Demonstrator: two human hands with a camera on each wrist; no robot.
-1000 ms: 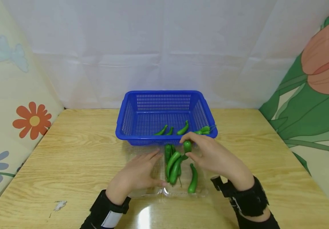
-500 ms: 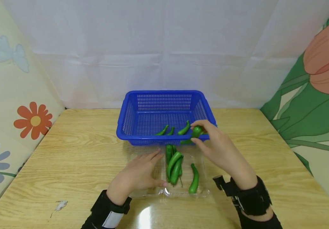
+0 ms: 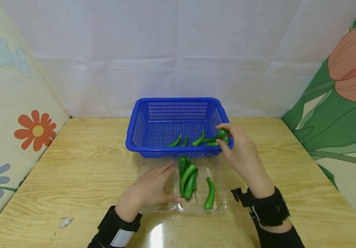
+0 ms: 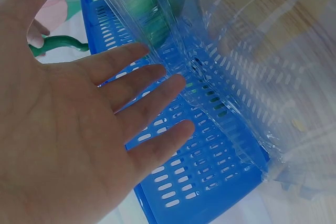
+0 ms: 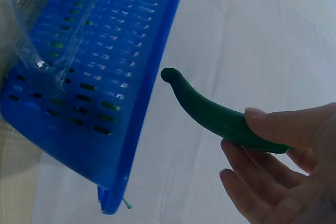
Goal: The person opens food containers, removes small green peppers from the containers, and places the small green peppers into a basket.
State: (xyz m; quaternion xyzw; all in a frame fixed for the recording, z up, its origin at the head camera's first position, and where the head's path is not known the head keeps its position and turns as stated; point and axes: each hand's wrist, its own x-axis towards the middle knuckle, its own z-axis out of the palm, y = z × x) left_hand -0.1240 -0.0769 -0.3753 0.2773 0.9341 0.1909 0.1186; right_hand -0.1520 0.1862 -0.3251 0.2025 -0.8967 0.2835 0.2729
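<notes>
My right hand [image 3: 241, 143] pinches a green chili pepper [image 5: 212, 114] between thumb and fingers, over the right end of the blue basket [image 3: 178, 149]. In the right wrist view the pepper's curved tip points at the basket rim. My left hand [image 3: 150, 186] lies over the left half of a clear plastic clamshell box [image 3: 218, 206], fingers straight and spread; its palm [image 4: 68, 129] shows in the left wrist view. Several green peppers [image 3: 188, 182] lie heaped in the box's right half, with a single pepper [image 3: 209, 193] apart at the right.
Inside the basket, along its near side, lie several green peppers [image 3: 198, 138]. The box sits on the wooden table [image 3: 82, 172] right in front of the basket. A white sheet [image 3: 178, 51] hangs behind, with patterned panels at both sides.
My right hand has carried the pepper from above the clear box, up and to the right, over the basket's right end. My left hand has stayed in place.
</notes>
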